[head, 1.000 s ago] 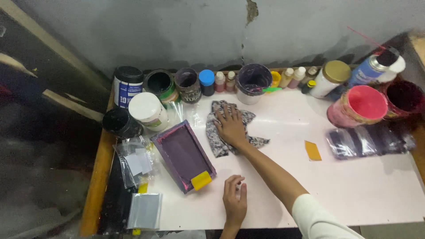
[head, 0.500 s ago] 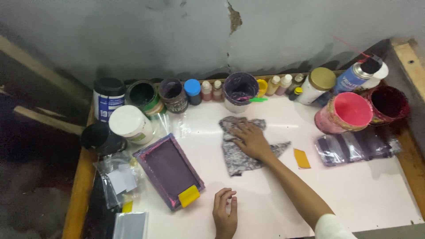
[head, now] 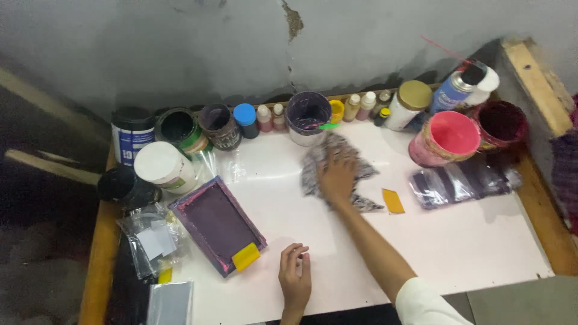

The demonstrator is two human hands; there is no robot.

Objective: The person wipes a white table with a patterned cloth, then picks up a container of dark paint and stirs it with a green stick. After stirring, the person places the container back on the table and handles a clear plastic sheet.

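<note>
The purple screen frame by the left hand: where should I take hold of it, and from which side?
Probably the frame's long right rail, coming from the open table side where the left hand rests. It lies flat and angled, with jars crowding its far end, plastic bags along its left, and a yellow tab on the near corner.

Right hand flat on rag, mid table. Row of jars and bottles behind hand, along wall. Small card just right of hand; plastic sheet farther right, bucket behind sheet. Framed screen left of hand. Left hand on table near front edge, right of screen.
</note>
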